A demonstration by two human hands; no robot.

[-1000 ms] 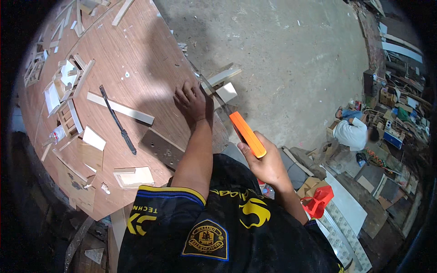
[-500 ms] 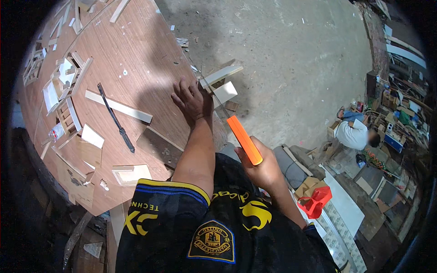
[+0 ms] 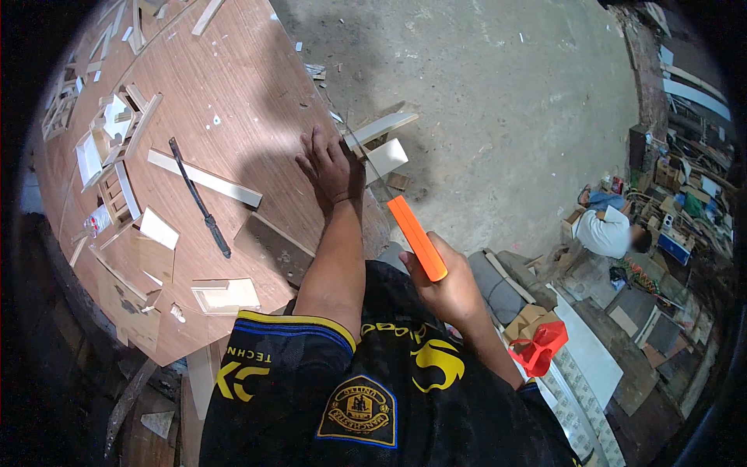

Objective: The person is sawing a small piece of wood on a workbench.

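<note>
My right hand (image 3: 451, 284) is closed around the orange handle (image 3: 419, 237) of a hand saw. The saw's thin blade (image 3: 375, 171), seen nearly edge-on, runs up and to the left along the edge of the brown wooden table (image 3: 233, 93). Pressed down beside that edge, just left of the blade, is my left hand (image 3: 333, 170), its fingers spread. Pale wood pieces (image 3: 387, 157) show just beyond the blade, past the table edge; whether they join something under my left hand is hidden.
On the table lie a dark, thin rod-like tool (image 3: 200, 198), a pale wooden strip (image 3: 204, 179) and several small frame-like wood pieces (image 3: 117, 140). A red plastic thing (image 3: 541, 348) lies near my right forearm. Another person (image 3: 607, 232) sits at the right among piled scrap.
The view has shifted very slightly. My left hand stays pressed on the table, and the saw in my right hand has hardly moved.
</note>
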